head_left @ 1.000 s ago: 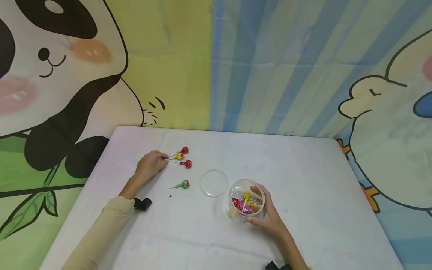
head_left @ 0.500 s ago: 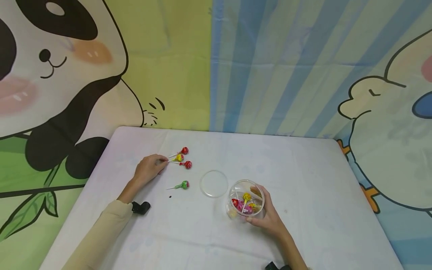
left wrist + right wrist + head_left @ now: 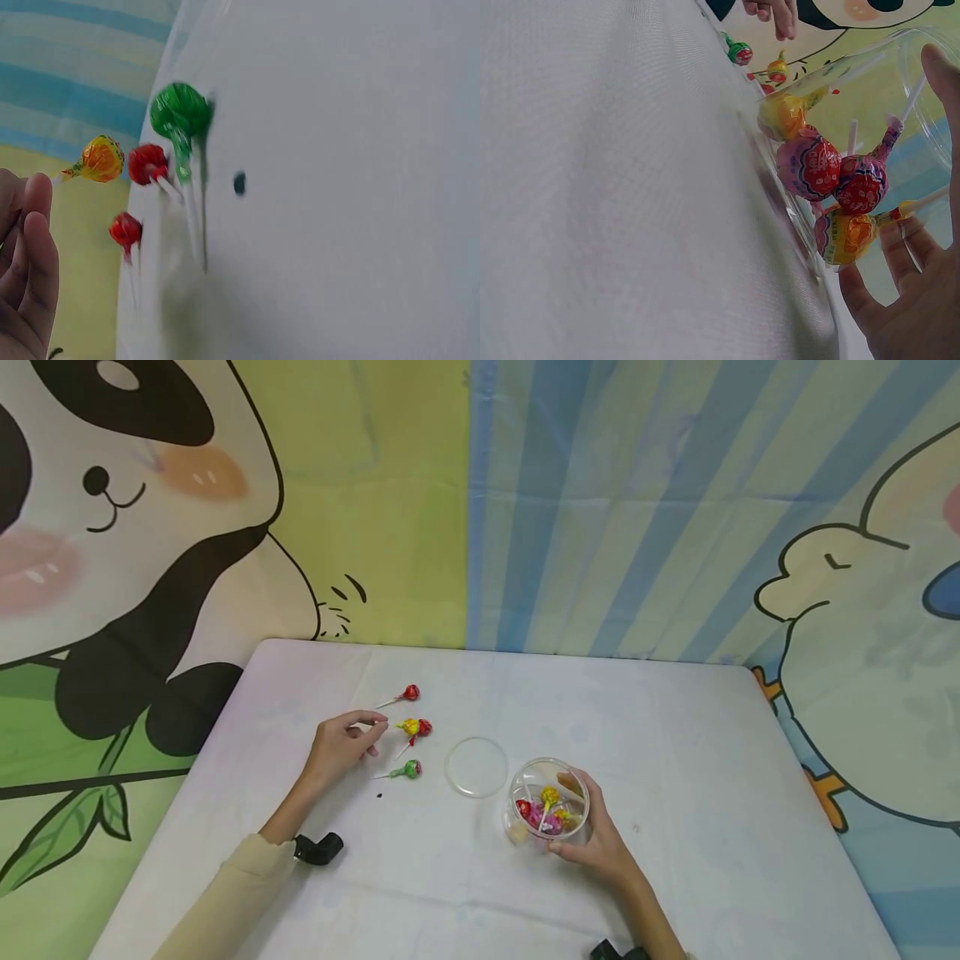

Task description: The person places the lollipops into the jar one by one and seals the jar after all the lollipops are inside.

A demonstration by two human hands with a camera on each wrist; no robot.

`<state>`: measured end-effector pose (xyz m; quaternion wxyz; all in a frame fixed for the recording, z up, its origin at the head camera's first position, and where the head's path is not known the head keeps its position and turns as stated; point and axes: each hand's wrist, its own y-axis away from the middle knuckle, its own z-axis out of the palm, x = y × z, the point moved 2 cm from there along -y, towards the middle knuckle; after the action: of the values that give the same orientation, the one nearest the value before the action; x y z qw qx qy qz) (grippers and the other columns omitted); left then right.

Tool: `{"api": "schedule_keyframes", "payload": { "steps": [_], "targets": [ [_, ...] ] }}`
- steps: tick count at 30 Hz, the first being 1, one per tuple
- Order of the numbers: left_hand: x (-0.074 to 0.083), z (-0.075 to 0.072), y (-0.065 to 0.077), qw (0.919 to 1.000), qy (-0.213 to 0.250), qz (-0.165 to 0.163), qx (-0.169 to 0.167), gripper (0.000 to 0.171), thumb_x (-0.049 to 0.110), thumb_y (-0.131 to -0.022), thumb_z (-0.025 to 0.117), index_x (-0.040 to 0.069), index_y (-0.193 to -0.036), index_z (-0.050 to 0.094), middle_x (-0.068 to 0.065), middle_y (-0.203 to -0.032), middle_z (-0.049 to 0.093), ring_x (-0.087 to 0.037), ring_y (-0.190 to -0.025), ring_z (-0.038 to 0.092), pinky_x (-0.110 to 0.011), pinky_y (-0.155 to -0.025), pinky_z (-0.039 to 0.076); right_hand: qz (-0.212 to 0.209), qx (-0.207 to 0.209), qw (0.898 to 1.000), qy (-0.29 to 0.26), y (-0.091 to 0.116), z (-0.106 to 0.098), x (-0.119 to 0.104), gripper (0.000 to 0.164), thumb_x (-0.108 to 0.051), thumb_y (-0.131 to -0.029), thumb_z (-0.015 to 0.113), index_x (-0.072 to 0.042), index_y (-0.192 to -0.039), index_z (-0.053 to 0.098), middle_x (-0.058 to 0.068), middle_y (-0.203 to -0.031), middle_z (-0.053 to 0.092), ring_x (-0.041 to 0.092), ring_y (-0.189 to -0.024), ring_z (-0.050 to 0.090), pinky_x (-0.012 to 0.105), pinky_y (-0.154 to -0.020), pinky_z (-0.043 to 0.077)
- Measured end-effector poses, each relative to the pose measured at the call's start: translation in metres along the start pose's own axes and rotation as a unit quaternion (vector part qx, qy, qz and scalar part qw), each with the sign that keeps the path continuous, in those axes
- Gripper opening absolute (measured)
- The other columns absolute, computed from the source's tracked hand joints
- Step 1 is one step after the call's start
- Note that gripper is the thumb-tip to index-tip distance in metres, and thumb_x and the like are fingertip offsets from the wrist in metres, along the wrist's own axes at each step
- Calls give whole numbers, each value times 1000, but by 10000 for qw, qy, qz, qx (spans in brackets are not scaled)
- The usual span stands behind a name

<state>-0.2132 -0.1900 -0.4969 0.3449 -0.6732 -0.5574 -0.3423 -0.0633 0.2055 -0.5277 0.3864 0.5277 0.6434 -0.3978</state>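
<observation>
My left hand (image 3: pixel 345 739) pinches the stick of a yellow lollipop (image 3: pixel 101 159), whose head is held above the table. In the head view that head overlaps a red lollipop (image 3: pixel 426 727) lying behind it. A second red lollipop (image 3: pixel 411 692) lies farther back, and a green lollipop (image 3: pixel 412 769) lies nearer, to the right of the fingers. My right hand (image 3: pixel 597 839) grips a clear round jar (image 3: pixel 513 802) from its right side, thumb at the near side. Inside are several wrapped lollipops, among them a pink one (image 3: pixel 808 163) and a yellow one (image 3: pixel 847 236).
A clear round disc (image 3: pixel 476 767), like a lid, lies flat left of the jar. Near the green lollipop is a small dark speck (image 3: pixel 379 795). The white-covered table (image 3: pixel 675 735) ends at a cartoon-printed backdrop (image 3: pixel 600 510).
My left hand has lifted the yellow lollipop and moved slightly right and nearer. The nearer red lollipop's stick has swung toward the near side. My right hand and the jar stay put.
</observation>
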Motion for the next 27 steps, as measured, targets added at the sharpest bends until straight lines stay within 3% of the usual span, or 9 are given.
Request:
{"api": "schedule_keyframes", "payload": {
  "steps": [7,14,21,27],
  "targets": [
    [41,8,22,9965,654,504,-98,22,28,-89,70,12,-105,71,-12,-78,70,-23,-52,61,-24,-44,41,15,-14,10000,-32,0,0,0,107,-14,-65,84,-28,-151,22,11,-147,42,-9,-133,32,76,-107,15],
    [80,25,42,9841,1253,1209,-360,12,14,-89,70,10,-100,71,-11,-64,65,-18,-48,59,-23,-46,46,84,-7,9999,-120,-1,0,-2,106,-15,-65,84,-28,-150,22,10,-147,42,-12,-132,31,77,-107,13],
    [112,50,54,9707,1684,1613,-572,12,9,-87,71,6,-99,71,-4,-80,65,-17,-48,60,-23,-45,47,46,32,9999,-83,0,-1,-1,107,-14,-64,84,-26,-151,23,11,-147,43,-9,-132,33,76,-107,14],
    [127,73,59,9631,1716,1877,-882,11,16,-89,70,11,-100,71,-2,-84,67,-15,-50,60,-20,-44,43,-6,-2,9998,-175,-2,3,-1,106,-13,-65,84,-27,-151,22,11,-148,42,-7,-133,33,76,-107,15]
  ]
}}
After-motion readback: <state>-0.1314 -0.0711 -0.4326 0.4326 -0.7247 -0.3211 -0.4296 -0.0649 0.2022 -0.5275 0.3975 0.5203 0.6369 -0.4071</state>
